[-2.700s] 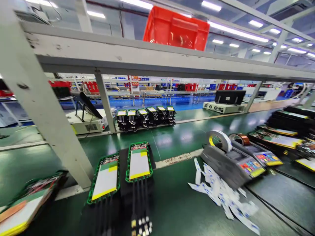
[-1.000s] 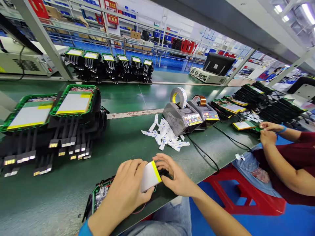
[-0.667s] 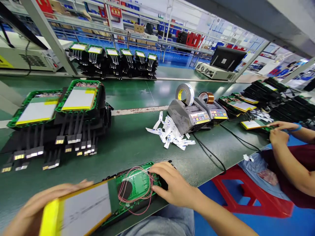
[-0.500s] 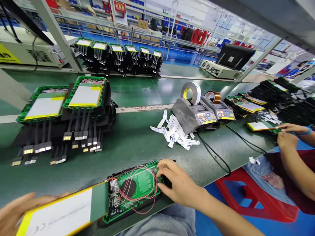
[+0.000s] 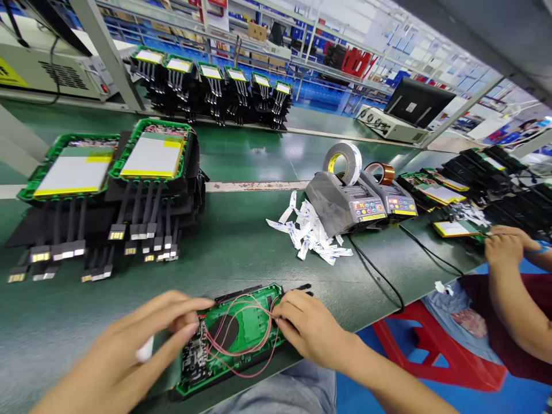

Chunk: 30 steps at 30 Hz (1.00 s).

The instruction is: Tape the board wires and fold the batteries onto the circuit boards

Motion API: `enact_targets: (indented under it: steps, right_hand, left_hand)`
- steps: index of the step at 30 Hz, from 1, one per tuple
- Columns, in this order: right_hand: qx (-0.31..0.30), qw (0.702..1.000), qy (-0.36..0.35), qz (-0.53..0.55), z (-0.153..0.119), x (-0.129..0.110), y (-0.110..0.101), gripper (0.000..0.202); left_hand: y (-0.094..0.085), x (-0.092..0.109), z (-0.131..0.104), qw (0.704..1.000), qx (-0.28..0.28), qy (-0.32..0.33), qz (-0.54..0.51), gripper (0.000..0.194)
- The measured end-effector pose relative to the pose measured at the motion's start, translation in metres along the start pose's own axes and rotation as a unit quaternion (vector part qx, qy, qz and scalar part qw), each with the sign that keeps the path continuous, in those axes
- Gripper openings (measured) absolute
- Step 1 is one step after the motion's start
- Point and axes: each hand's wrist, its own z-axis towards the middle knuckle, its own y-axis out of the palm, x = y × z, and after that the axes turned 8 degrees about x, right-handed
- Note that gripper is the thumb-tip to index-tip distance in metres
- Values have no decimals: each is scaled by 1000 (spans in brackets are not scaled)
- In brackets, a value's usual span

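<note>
Green surface [image 5: 241, 259] is crossed by a pale, worn strip. Far side: row of stacked black units [image 5: 211, 92] with trailing cables at 12 o'clock, black monitor [image 5: 418, 103] between 1 and 2. Clock positions are taken from the open green case [image 5: 254, 325], which is laid on the near part of the surface, long axis roughly 8 to 2 o'clock.

Case is flanked by both hands. Left hand [image 5: 125, 339] is held at the 9 o'clock end, fingers bent, thumb by the circuit board [image 5: 196, 353]; a white and green piece [image 5: 145, 349] is mostly covered by it. Right hand [image 5: 314, 330] is held at the 2 o'clock end, fingertips on or against the pink wires [image 5: 241, 352] and rim. Whether anything is gripped can't be told for either.

Two green-rimmed units [image 5: 150, 152] with white packs are stacked at 10 and 11. White liner strips [image 5: 308, 230] are piled at 1 to 2, just beside two tape dispensers [image 5: 345, 201] loaded with a white roll [image 5: 353, 164] and a brown roll [image 5: 386, 173]. Red stool [image 5: 440, 351] is seen at 3; above it, another green unit [image 5: 457, 228] is handled by a co-worker [image 5: 504, 253].
</note>
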Motion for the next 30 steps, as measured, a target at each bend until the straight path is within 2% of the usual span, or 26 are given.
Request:
enact_targets:
  steps: [1,4,6,9,13,17,21,25,27,30]
  right_hand:
    - [22,1000,1,17,-3,2,2,24]
    - [67,996,12,52,-7,6,7,23]
    - [86,994,18,68,-8,7,10,21]
    - [98,991,26,90,-7,10,13,20]
    - [77,990,41,113,-5,13,12,15]
    - [49,991,56,108,-4,13,10,12]
    - [22,999,41,24,1,8,8,11]
    - [-32,996,-5,-80,8,0,4,11]
    - [-44,993,-27,-104,11,-2,3,13]
    - [-27,994,-35,-96,12,-2,4,19]
  left_hand:
    - [10,16,14,998,-57,28,7,32]
    - [41,56,53,978,-197,41,56,42]
    - [57,75,72,962,-260,35,76,38]
    - [73,91,90,937,-338,5,91,37]
    - [82,104,99,894,-425,-72,119,40]
    - [79,115,104,879,-439,-75,170,38]
    - [63,115,115,881,-432,-49,187,25]
    - [47,102,124,883,-446,-65,133,7]
    - [42,95,124,873,-469,-87,99,11]
    - [37,89,124,867,-485,-109,44,16]
